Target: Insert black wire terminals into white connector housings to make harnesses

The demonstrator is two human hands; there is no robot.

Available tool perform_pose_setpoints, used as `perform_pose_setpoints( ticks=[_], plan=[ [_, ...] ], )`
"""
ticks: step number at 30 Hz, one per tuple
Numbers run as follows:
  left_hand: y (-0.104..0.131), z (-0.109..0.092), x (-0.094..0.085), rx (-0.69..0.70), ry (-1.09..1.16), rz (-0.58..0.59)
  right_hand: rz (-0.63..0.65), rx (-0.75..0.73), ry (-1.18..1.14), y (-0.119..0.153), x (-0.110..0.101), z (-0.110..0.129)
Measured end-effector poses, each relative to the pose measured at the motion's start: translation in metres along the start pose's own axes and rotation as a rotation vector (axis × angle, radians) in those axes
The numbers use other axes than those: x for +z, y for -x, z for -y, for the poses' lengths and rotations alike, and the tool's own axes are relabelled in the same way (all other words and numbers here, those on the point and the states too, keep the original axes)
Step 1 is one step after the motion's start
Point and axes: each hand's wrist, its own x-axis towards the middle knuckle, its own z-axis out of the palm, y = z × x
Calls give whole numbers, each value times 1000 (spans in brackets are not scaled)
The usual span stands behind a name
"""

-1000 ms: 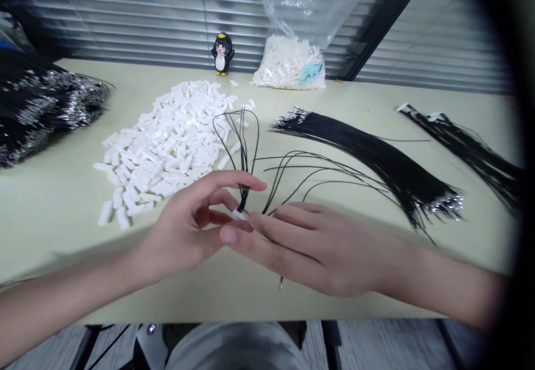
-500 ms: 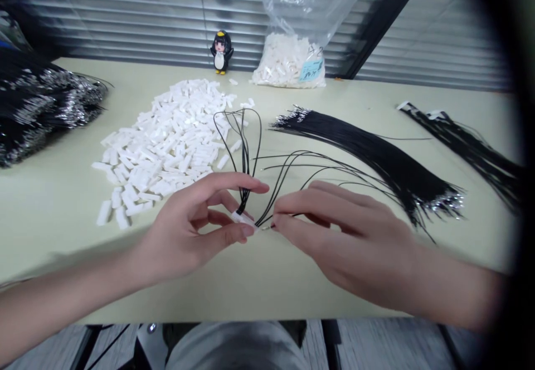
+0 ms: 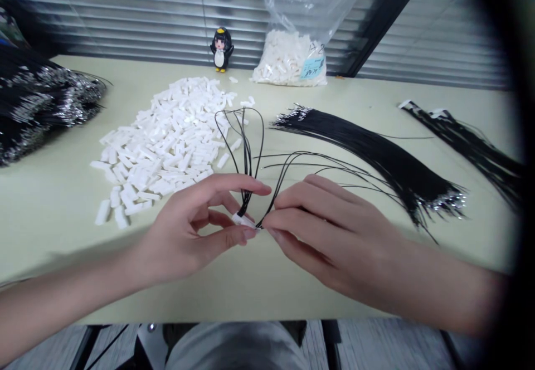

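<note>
My left hand (image 3: 209, 219) pinches a small white connector housing (image 3: 241, 219) between thumb and fingers, above the front of the table. Several thin black wires (image 3: 246, 164) rise from the housing and loop over at the top. Other black wires leave its right end and arch away to the right. My right hand (image 3: 321, 225) is closed at that right end, thumb and index finger pinched on a black wire whose tip is hidden by the fingertips. The two hands' fingertips are a short gap apart.
Left of centre lies a heap of white connector housings (image 3: 167, 141). A bundle of black wires (image 3: 355, 141) with bare metal ends lies right, finished-looking harnesses (image 3: 455, 141) beyond it. More wires (image 3: 45, 102) are far left. At the back stand a penguin figurine (image 3: 221, 51) and a clear bag (image 3: 288, 61) of white pieces.
My right hand has moved slightly left, bringing the pinched wire's metal tip, visible before, up to the housing's right end. My left hand keeps its hold almost unmoved.
</note>
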Motion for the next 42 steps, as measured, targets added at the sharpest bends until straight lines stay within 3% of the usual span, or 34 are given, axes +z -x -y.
perform_pose_setpoints(
  ticks=[7,11,17,33,42],
  plan=[
    [-1,-1,0,-16,-14,-5,8,7,65,-2,-4,0],
    [-1,-2,0,-21,-16,15,6,-66,114,-5,-8,3],
    [-1,-4,0,-46,-18,21,-77,-35,115,-3,-8,3],
    [-1,-5,1,-77,1,51,-1,-66,122,-5,-10,2],
    [-1,-7,2,-65,-8,50,-47,-62,166,-6,-15,6]
  ],
)
